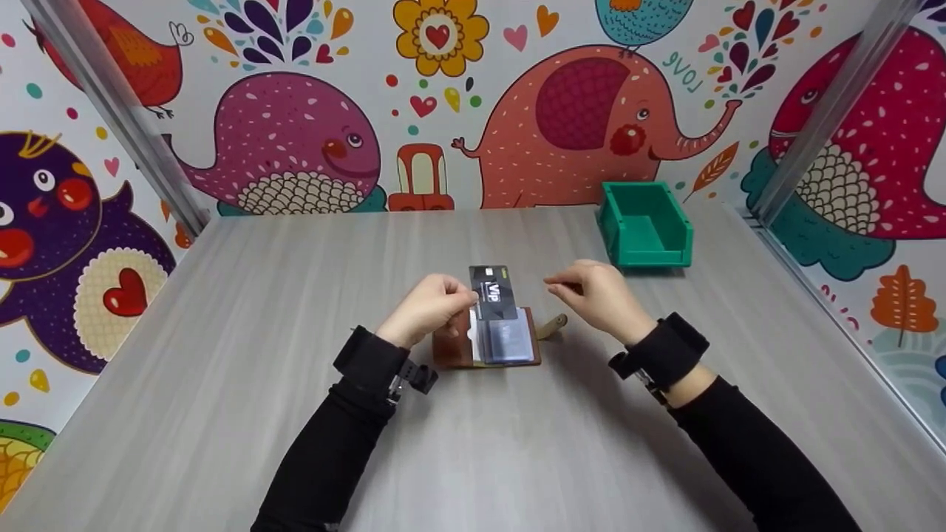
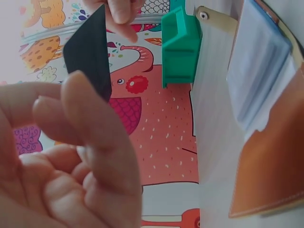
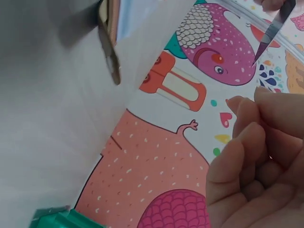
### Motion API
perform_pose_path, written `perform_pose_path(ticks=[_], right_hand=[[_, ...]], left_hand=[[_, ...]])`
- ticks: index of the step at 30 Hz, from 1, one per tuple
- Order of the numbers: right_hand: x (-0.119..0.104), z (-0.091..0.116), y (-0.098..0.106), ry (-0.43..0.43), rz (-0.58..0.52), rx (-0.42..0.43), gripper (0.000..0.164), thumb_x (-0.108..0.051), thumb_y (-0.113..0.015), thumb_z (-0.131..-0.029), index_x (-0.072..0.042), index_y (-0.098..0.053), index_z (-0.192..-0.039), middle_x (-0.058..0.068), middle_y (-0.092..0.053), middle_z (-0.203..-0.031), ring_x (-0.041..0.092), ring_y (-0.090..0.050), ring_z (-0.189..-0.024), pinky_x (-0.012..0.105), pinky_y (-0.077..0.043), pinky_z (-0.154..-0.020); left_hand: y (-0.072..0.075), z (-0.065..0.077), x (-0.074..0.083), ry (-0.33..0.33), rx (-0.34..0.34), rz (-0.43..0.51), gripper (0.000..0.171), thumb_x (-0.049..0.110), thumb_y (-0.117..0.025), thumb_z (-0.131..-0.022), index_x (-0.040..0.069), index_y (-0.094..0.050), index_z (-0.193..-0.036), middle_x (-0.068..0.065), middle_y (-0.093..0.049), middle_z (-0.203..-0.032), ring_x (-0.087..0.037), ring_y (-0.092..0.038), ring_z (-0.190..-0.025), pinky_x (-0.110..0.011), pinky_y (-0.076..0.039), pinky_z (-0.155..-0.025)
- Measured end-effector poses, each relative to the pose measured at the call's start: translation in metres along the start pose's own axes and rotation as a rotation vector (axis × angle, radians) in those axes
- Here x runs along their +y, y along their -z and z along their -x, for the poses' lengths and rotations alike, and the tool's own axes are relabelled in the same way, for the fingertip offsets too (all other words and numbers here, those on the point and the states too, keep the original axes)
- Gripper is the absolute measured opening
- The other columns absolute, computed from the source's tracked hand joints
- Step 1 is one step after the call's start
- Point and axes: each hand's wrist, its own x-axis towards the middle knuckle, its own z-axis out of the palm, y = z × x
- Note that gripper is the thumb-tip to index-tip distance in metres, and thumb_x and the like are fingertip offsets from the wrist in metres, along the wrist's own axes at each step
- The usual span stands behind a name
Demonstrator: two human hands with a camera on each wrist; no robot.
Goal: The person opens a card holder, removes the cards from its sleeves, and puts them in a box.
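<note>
A dark card [image 1: 494, 292] printed "Vip" is held up over the wallet by my left hand [image 1: 432, 307], which pinches its left edge between thumb and fingers. In the left wrist view the card [image 2: 90, 52] shows its dark side. Below it on the table lies an open brown wallet [image 1: 452, 351] with clear plastic card sleeves [image 1: 510, 341]. To the right of the card, my right hand [image 1: 599, 295] hovers with fingers loosely bent and nothing between them. A small gap shows between its thumb and forefinger [image 3: 237, 102] in the right wrist view.
A green plastic bin [image 1: 647, 229] stands at the back right of the table [image 1: 259, 332], by the wall with printed animals. The wallet's strap [image 1: 553, 326] with a snap sticks out to its right. Metal posts frame the corners.
</note>
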Motion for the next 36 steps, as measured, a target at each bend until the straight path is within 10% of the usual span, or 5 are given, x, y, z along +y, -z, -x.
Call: perform_pose_path(ticks=[36], right_hand=[[-0.017, 0.001, -0.014, 0.014, -0.011, -0.034, 0.018, -0.022, -0.070, -0.093, -0.006, -0.075, -0.085, 0.000, -0.056, -0.073, 0.014, -0.048, -0.067, 0.031, -0.039, -0.062]], left_hand=[[-0.027, -0.003, 0.001, -0.063, 0.008, -0.082, 0.017, 0.009, -0.062, -0.092, 0.002, -0.066, -0.077, 0.005, -0.047, -0.060, -0.007, -0.042, -0.052, -0.021, -0.033, -0.050]])
